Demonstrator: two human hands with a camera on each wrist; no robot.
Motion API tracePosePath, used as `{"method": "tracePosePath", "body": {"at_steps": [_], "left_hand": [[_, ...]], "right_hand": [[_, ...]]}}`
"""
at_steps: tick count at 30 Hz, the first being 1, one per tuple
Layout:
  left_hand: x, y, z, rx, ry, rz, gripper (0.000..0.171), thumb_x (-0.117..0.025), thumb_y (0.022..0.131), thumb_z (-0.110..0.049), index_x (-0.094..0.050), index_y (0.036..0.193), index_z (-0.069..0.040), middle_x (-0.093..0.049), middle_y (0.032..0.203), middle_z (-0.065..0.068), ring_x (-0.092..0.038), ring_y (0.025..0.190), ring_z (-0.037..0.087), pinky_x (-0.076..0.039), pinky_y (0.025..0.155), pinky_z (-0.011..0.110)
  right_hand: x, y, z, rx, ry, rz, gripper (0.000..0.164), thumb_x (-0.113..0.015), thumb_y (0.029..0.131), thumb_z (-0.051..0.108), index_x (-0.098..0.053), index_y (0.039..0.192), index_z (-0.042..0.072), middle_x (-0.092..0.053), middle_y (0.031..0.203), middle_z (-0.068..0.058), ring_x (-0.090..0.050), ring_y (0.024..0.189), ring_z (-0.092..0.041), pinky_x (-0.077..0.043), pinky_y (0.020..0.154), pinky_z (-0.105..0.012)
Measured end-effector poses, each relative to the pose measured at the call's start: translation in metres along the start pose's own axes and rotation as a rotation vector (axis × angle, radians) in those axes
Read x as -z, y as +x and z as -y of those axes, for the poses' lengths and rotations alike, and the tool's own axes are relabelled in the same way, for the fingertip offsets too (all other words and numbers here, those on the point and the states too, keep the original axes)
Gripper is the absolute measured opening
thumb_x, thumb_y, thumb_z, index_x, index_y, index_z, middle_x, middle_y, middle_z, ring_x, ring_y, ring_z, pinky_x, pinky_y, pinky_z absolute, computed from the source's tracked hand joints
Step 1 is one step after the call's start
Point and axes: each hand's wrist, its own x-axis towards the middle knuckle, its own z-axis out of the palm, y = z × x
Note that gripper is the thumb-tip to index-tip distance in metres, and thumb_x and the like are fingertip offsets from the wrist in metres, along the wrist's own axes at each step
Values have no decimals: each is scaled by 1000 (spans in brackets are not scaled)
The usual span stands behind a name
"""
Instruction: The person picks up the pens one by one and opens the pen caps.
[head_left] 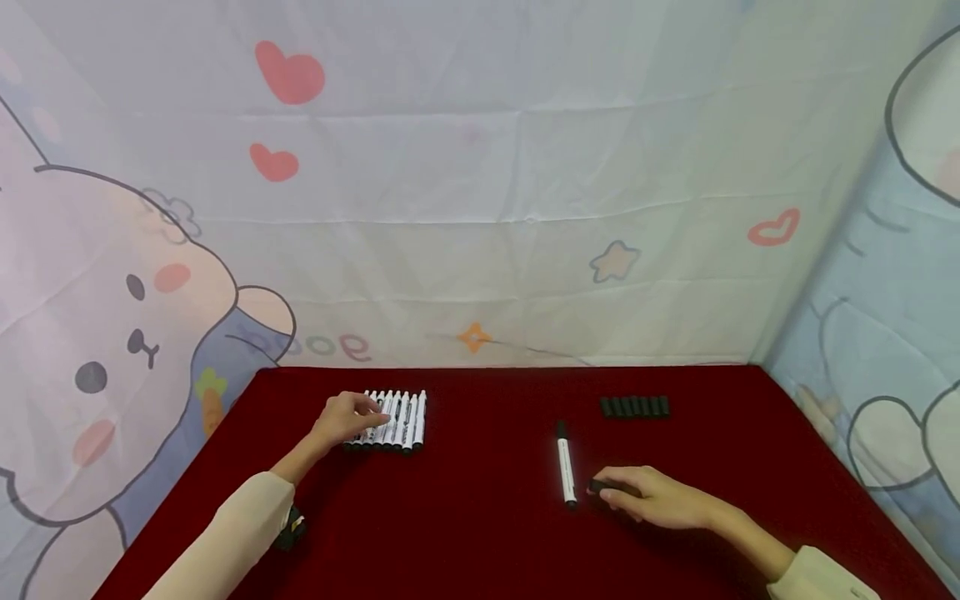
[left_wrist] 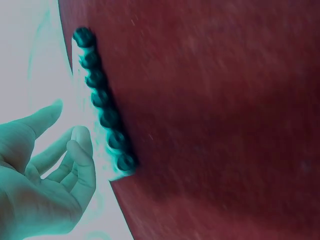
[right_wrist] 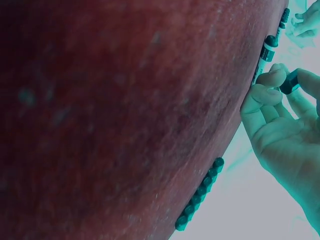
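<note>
A row of several white markers (head_left: 405, 421) lies side by side at the left, black ends toward me and bare white tips pointing away. Over its left part hovers my left hand (head_left: 347, 419); thumb and fingers stand apart and hold nothing, as the left wrist view shows. My right hand (head_left: 660, 497) pinches a black marker cap (right_wrist: 290, 82) between thumb and fingers. Just left of that hand lies a single white marker (head_left: 566, 468), black at both its far and near ends. Farther back, several black caps (head_left: 634, 407) form a tidy row.
A dark red cloth (head_left: 480, 533) covers the table. Partly hidden by my left sleeve (head_left: 247, 517) is a small black object (head_left: 292, 529) with a yellowish mark. A printed curtain (head_left: 480, 192) with hearts and cartoon figures hangs behind and along both sides.
</note>
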Motion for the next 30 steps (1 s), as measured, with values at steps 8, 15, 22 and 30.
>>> {"method": "tracePosePath", "body": {"at_steps": [8,15,22,30], "left_hand": [[-18,-1,-27,-137,-3,110,24,-74,94,-23,-76,99,0,-73,80,17,-69,61,28,-45,47,24],[-36,-4,-50,-196,-30,207,22,-74,94,-22,-75,101,-1,-71,76,15,-65,58,26,-45,47,24],[-54,-6,-69,-284,-73,274,19,-75,93,-18,-75,99,-1,-72,74,15,-66,59,26,-45,46,21],[-72,-10,-86,-342,-96,345,17,-73,94,-17,-75,99,-1,-74,76,17,-66,59,29,-43,46,18]], "right_hand": [[5,-8,-1,-9,-86,-112,29,-51,109,19,-63,133,10,-58,110,-2,-50,90,-1,-47,73,-22],[14,-14,-9,8,-108,-160,29,-55,106,18,-65,133,11,-59,113,-4,-51,93,-1,-48,75,-22],[28,-18,-18,-39,-79,-173,26,-56,106,15,-64,127,1,-64,98,-3,-55,78,-2,-51,64,-23],[46,-18,-31,-157,-105,-207,34,-57,106,20,-62,129,-4,-70,107,-11,-62,76,-5,-55,64,-26]]}}
